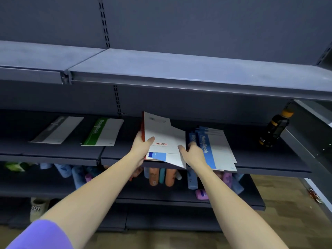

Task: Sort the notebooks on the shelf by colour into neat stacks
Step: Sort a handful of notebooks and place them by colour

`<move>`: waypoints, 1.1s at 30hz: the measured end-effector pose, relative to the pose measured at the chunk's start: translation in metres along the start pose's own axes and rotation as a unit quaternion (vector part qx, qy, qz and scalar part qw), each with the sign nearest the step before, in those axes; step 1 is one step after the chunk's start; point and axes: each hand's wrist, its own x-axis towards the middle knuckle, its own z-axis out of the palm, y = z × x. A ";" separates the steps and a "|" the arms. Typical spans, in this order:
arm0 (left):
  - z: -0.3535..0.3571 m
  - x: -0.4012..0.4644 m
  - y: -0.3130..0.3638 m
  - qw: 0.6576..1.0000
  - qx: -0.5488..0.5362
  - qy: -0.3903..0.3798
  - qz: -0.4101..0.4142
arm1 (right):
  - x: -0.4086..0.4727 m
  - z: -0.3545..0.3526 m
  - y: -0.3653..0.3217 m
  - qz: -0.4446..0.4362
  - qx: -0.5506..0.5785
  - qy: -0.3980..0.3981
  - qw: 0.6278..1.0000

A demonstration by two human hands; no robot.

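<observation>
- Two bare hands reach onto the middle shelf of a dark metal rack.
- Left hand grips the red notebook at its red spine edge, thumb curled onto the white cover; the notebook tilts up at the back, lifted off the pile.
- Right hand has its thumb on the lower right part of that same cover, fingers curled at the cover's right edge beside the blue stack; whether they actually clasp the edge cannot be told.
- Under the red notebook lies a blue notebook, only its front strip showing, at the shelf's front edge.
- Blue stack: several blue-and-white notebooks, fanned unevenly, just right of the hands, front corner overhanging the shelf lip.
- Green notebook lies flat, left of the hands, apart from them.
- Grey notebook lies flat further left, near the green one but not touching.
- Dark bottle with orange cap leans at the far right end of the same shelf.
- Lower shelf holds lying tubes or bottles in orange, blue, pink.
- Purple sleeve on the left arm.
</observation>
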 end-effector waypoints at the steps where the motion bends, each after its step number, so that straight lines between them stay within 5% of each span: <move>1: -0.008 0.001 0.002 1.000 -0.003 0.007 0.000 | 0.000 0.004 -0.006 0.019 0.028 -0.009 0.999; 5: -0.036 0.002 0.007 1.000 0.024 0.008 0.004 | -0.001 0.018 -0.020 0.063 0.175 -0.036 0.982; 15: -0.072 0.010 0.014 0.997 0.073 0.017 0.005 | -0.013 0.009 -0.033 0.081 0.188 0.181 0.962; 22: -0.068 0.012 0.017 0.998 0.055 -0.015 -0.012 | -0.013 0.015 -0.078 -0.037 0.102 0.115 0.987; 33: -0.036 0.009 0.024 0.992 0.065 -0.104 -0.021 | -0.017 -0.013 -0.013 0.080 0.220 0.207 0.950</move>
